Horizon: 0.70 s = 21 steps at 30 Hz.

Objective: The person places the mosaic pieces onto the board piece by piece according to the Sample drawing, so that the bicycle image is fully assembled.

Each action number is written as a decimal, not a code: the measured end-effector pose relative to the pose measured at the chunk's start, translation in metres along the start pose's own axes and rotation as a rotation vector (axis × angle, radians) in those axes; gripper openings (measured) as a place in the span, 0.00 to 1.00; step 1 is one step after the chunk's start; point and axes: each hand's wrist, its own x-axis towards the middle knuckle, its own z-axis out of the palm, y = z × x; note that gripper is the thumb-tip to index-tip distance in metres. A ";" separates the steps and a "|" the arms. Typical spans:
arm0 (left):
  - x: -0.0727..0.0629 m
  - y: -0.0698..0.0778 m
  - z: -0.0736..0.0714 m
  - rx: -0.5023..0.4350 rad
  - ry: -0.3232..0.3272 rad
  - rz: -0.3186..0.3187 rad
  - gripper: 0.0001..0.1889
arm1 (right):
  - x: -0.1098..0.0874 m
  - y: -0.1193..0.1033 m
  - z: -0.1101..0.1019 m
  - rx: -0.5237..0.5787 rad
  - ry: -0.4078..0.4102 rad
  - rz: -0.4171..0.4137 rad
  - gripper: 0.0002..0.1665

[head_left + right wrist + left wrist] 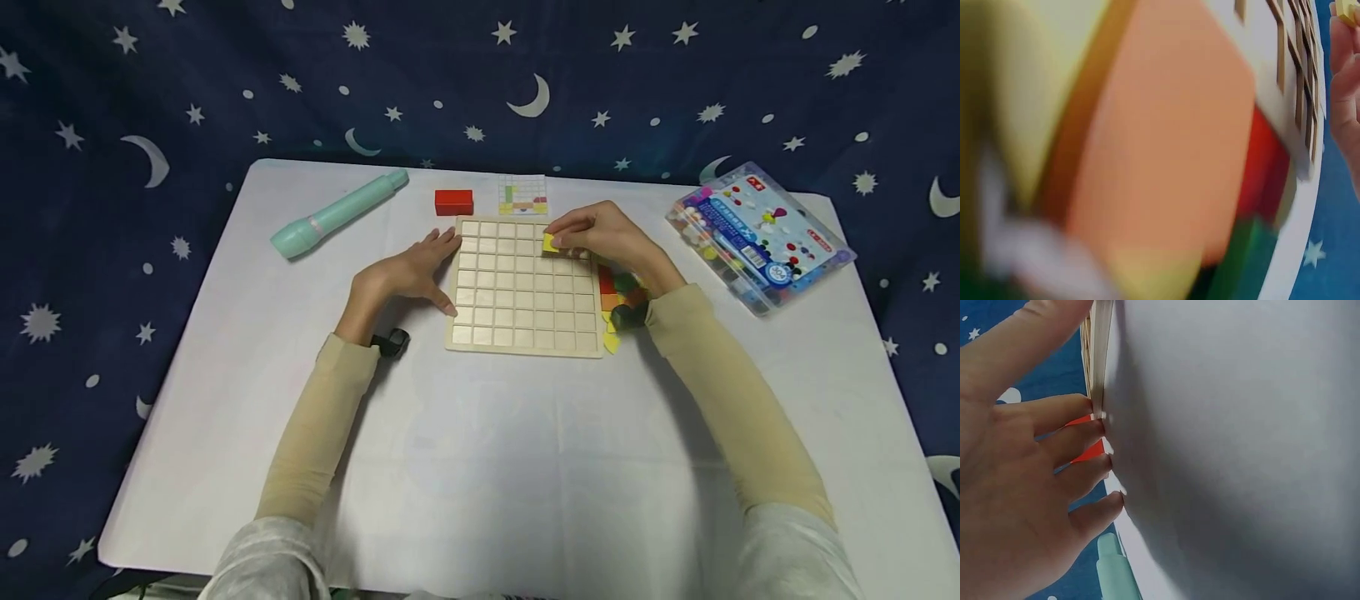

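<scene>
A square wooden grid board (525,354) lies on the white table. My left hand (411,268) rests at its left edge, thumb and fingers spread; in the left wrist view the fingertips of that hand (1035,469) meet the table beside the board's side (1102,356). Over the board's upper right part, my right hand (603,236) pinches a small yellow block (550,242) between thumb and fingers. The yellow block (1349,11) also shows at the right wrist view's top corner. Colored blocks (609,302) in red, orange, yellow and green lie along the board's right edge, partly under the right wrist.
Behind the board are a red box-shaped block (453,202) and a small card with a colored grid pattern (522,196). A mint-green tube (337,215) lies at the back left. A clear plastic case of small colored pieces (761,237) sits at the back right.
</scene>
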 end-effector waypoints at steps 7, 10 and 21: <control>0.005 -0.001 0.002 0.013 0.004 -0.002 0.67 | 0.014 -0.010 0.014 0.003 -0.035 -0.016 0.18; 0.006 -0.001 0.001 0.014 0.002 -0.004 0.67 | 0.019 -0.014 0.019 -0.003 -0.045 -0.034 0.17; 0.002 -0.002 0.000 0.005 0.003 0.007 0.66 | 0.034 -0.030 0.034 -0.035 -0.088 -0.076 0.14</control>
